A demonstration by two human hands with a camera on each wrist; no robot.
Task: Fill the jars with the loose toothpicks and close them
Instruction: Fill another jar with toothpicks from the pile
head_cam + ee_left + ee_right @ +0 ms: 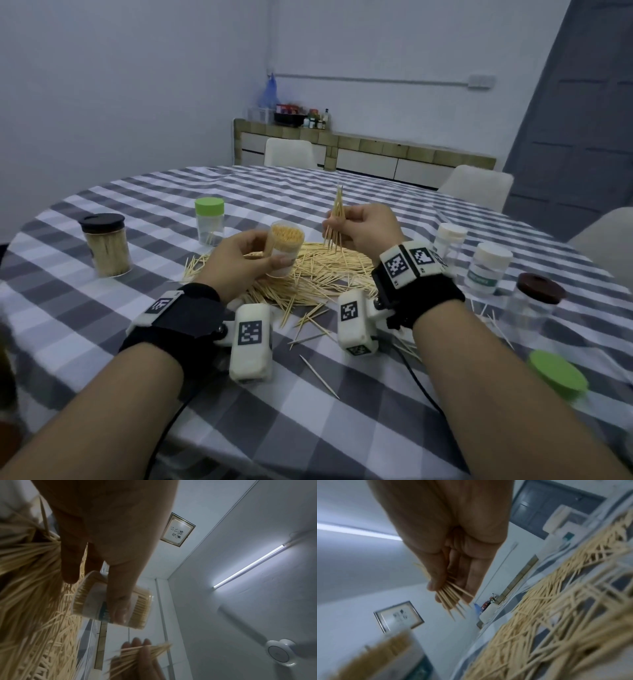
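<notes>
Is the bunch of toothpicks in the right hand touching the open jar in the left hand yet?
Apart. The head view shows tablecloth and pile between the bunch of toothpicks in the right hand and the open jar in the left hand.

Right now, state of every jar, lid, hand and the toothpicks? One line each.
left hand: grips open jar
open jar: lidless, tilted, packed with toothpicks
right hand: pinches toothpick bundle
toothpick bundle: upright, off the table
loose pile: spread on tablecloth
black-lid jar: closed, full
green-lid jar: closed, nearly empty
white-lid jars: closed
brown-lid jar: closed, looks empty
loose green lid: lying on table
</notes>
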